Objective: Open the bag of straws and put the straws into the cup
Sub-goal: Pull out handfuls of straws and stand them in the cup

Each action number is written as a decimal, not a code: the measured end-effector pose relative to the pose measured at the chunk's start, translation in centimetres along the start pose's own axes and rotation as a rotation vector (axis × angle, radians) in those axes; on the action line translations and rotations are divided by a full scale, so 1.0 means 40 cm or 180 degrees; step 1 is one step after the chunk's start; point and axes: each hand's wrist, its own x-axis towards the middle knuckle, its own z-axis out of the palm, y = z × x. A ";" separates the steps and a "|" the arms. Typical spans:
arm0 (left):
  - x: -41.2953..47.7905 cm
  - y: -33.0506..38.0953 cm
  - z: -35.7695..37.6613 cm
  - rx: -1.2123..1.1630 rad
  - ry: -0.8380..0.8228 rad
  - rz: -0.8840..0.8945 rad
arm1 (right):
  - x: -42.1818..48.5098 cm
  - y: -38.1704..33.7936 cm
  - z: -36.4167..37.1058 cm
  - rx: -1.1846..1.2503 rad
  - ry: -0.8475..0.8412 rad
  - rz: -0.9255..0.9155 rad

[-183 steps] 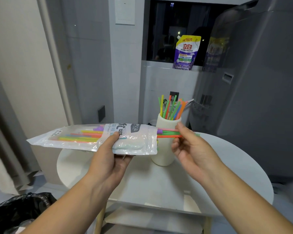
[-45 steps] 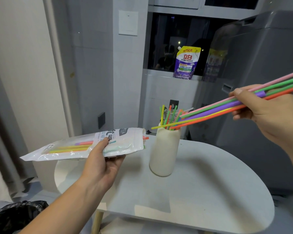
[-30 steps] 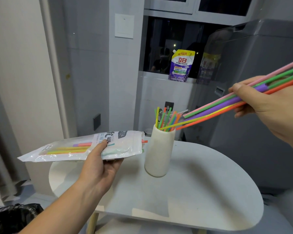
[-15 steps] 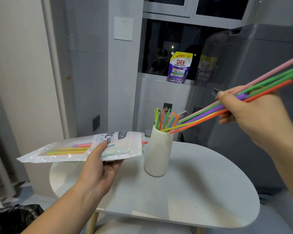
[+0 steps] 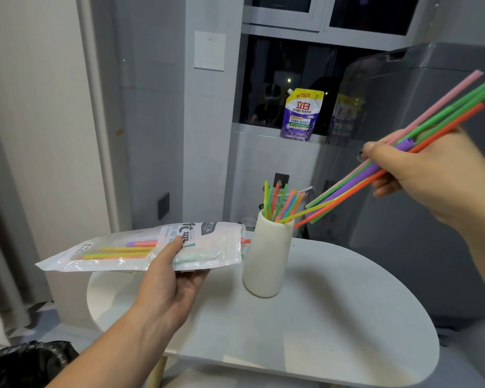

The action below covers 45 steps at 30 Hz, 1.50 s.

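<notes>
A white ribbed cup (image 5: 266,259) stands on the round white table (image 5: 333,317) with several coloured straws upright in it. My left hand (image 5: 170,287) holds the clear plastic straw bag (image 5: 118,252) level, left of the cup, a few straws still inside and an orange tip poking out of its open right end. My right hand (image 5: 423,175) grips a bundle of straws (image 5: 356,182), pink, green, purple, yellow and orange. The bundle slants down to the left, and its lower tips hang just above and right of the cup's mouth.
A purple detergent pouch (image 5: 301,114) stands on the window ledge behind the cup. A tall grey appliance (image 5: 403,247) rises right of the table. A black bin bag (image 5: 25,359) sits on the floor at lower left.
My right hand has come down and to the left with the straw bundle, bringing the lower tips close to the cup's mouth. The bag in my left hand has stayed put.
</notes>
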 end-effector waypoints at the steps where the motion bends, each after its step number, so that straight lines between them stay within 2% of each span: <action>1: -0.001 0.000 0.001 -0.0008 0.0001 0.0001 | 0.004 -0.002 -0.001 -0.0013 -0.0018 -0.0002; 12: -0.005 0.002 0.001 -0.0047 -0.0014 -0.0006 | 0.012 0.018 0.072 0.0203 -0.0158 0.0254; 17: -0.008 0.004 0.005 -0.0064 -0.0018 -0.0004 | 0.030 0.022 0.091 0.0168 -0.0089 0.0303; 28: -0.005 0.005 0.005 -0.0087 -0.0026 -0.0015 | 0.074 0.034 0.154 -0.0072 -0.0364 0.0538; 45: 0.001 0.003 0.001 -0.0033 -0.0036 0.0003 | 0.065 0.047 0.148 -0.0100 -0.0268 0.0356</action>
